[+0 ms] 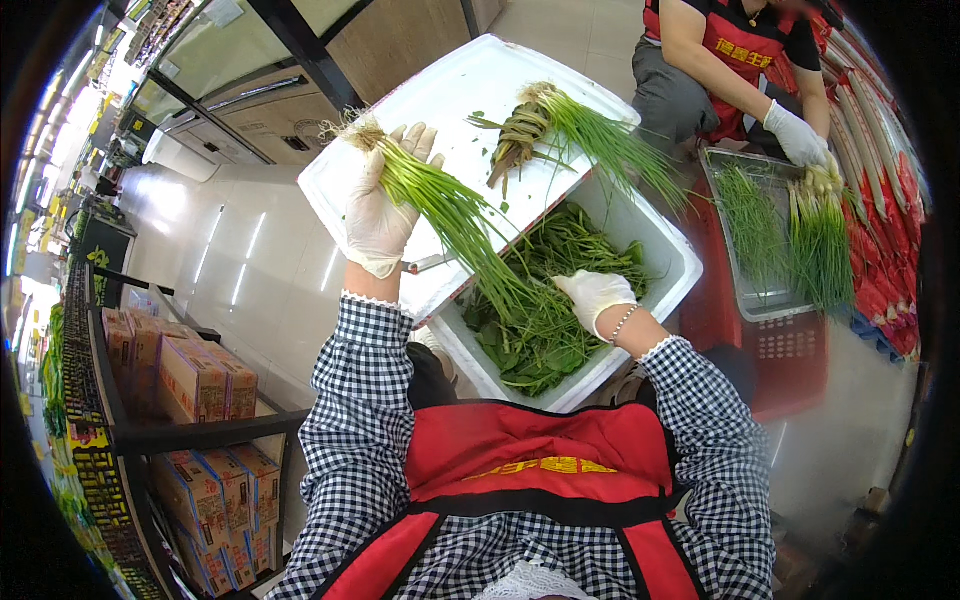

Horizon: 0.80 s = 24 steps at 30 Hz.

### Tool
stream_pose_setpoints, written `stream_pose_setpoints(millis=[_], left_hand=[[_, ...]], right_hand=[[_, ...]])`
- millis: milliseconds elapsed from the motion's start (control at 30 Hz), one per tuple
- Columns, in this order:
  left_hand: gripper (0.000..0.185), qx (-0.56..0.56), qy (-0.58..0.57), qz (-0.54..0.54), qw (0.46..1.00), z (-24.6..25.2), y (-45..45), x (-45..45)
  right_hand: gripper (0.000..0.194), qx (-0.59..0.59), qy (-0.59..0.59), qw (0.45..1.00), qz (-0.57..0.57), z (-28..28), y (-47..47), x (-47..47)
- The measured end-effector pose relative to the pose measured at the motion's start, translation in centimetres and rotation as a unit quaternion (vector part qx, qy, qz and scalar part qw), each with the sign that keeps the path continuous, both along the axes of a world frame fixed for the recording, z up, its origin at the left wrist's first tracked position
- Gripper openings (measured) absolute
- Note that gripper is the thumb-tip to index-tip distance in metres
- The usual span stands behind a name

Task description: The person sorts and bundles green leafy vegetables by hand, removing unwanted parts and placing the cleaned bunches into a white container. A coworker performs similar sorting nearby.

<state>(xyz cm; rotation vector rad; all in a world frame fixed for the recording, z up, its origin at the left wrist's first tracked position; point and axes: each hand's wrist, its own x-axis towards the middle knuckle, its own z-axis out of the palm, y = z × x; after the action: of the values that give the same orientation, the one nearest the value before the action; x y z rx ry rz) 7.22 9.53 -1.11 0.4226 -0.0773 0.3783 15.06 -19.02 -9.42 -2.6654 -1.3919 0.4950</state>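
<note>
My gloved left hand (384,206) holds a bunch of thin green onions (442,206) on its palm, roots up at the left and leaves trailing down to the right. My right hand (598,300), gloved too, is over the white foam box (675,270) of loose greens (544,330); its fingertips are at the leaf ends, and whether they grip any is unclear. On the white foam lid (465,97) lies another green onion bunch (592,127) beside a coil of wilted leaves or ties (521,135). A metal blade-like tool (429,262) pokes out near my left wrist.
At the upper right a co-worker's gloved hands (799,139) touch onions in a metal tray (772,296) on a red plastic crate (787,345). Red-wrapped goods (885,247) stand beyond. Cardboard boxes (199,375) fill a black-framed rack (217,435) at my left.
</note>
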Motion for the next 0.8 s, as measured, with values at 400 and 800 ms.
stream_pose_setpoints(millis=[400,800], left_hand=[[0.045,-0.011,0.032,-0.010,0.999,-0.3,-2.3,0.7],[0.048,0.004,0.068,-0.040,0.997,-0.6,-4.4,1.5]], right_hand=[[0.016,0.399,0.138,0.903,-0.074,7.8,1.7,-1.8],[0.021,0.441,0.058,0.892,-0.081,7.0,5.6,-1.4]])
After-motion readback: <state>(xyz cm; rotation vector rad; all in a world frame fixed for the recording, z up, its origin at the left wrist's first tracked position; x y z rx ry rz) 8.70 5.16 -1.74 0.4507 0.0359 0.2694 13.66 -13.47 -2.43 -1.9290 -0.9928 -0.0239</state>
